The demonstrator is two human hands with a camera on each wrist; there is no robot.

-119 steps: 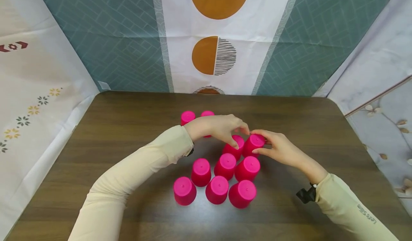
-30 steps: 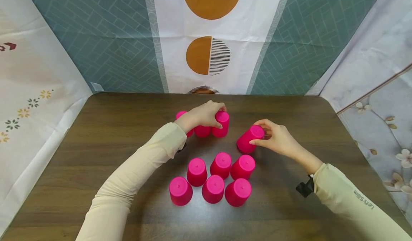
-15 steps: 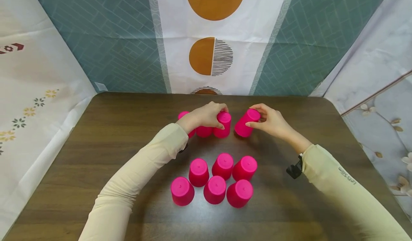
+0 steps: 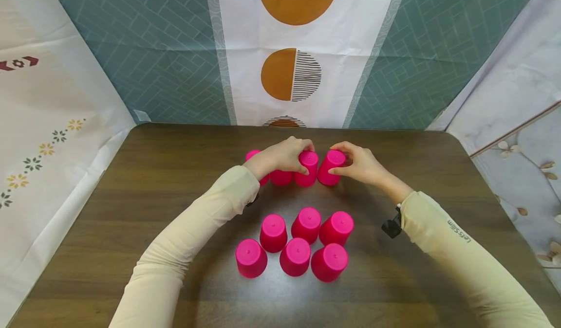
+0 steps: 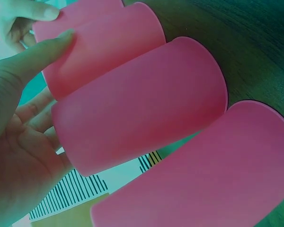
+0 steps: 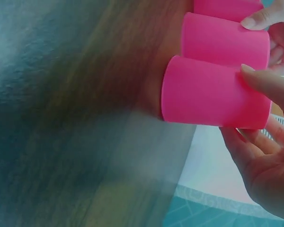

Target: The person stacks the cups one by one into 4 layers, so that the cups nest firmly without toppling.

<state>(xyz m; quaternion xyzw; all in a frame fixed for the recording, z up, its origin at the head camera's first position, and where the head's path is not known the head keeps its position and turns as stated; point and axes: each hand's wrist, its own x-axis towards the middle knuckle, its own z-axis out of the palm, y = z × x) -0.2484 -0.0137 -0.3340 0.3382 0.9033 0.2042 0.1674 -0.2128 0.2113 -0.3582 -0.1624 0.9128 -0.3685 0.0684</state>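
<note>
Here is what we see.
Right hand: our right hand (image 4: 361, 165) curls its thumb and fingers round a pink cup (image 4: 330, 167), mouth down, near the far edge of the table (image 4: 144, 182).
Left hand: our left hand (image 4: 285, 155) grips the next pink cup (image 4: 308, 168) in the same way.
The two cups: they stand just beside each other; in the right wrist view they look like they touch.
Back row: two more pink cups (image 4: 280, 177) stand to the left, partly hidden under our left hand.
Near group: six pink cups (image 4: 298, 243), all upside down, sit close together nearer to us, in two rows of three.
Behind the table: a cloth with orange half circles (image 4: 289, 75) hangs there.
</note>
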